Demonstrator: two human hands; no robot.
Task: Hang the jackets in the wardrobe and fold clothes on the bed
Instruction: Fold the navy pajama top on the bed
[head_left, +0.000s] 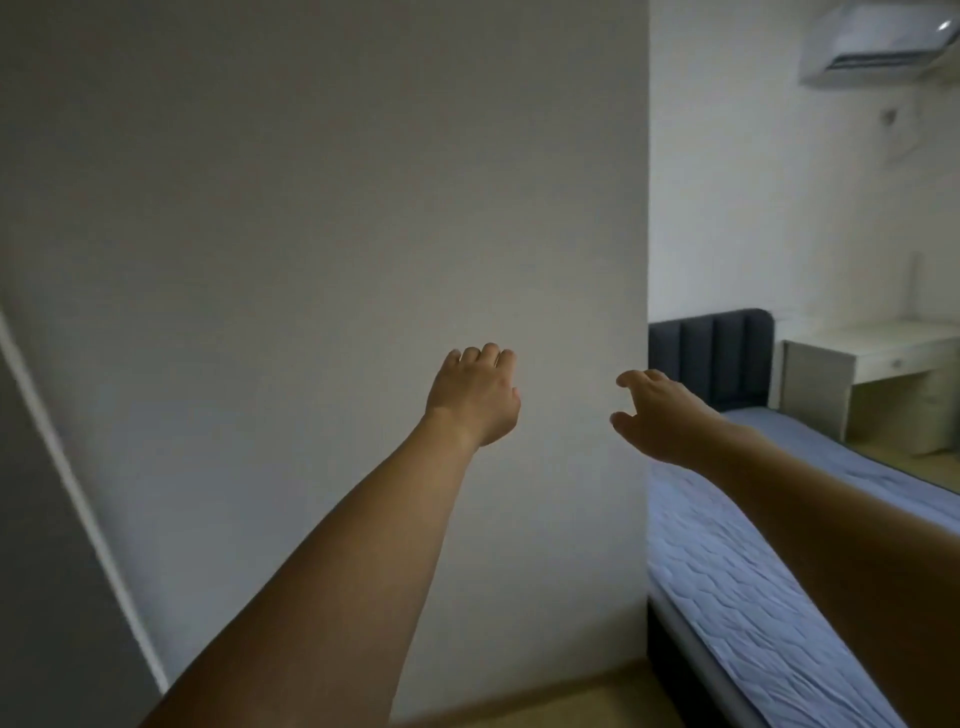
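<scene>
Bed (737, 587) with a quilted blue-grey cover and dark padded headboard (709, 353) lies at right, past a plain white wall panel (311, 234). Left hand (475, 397) and right hand (660, 415) reach forward, fingers loose, holding nothing. A white table (862, 358) stands far right under a wall air conditioner (878, 44).

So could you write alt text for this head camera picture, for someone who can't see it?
Two bare arms reach forward, the left hand and right hand open and holding nothing, in front of a plain white panel. To the right lie a bed with a blue cover, a dark headboard and a white desk.
</scene>
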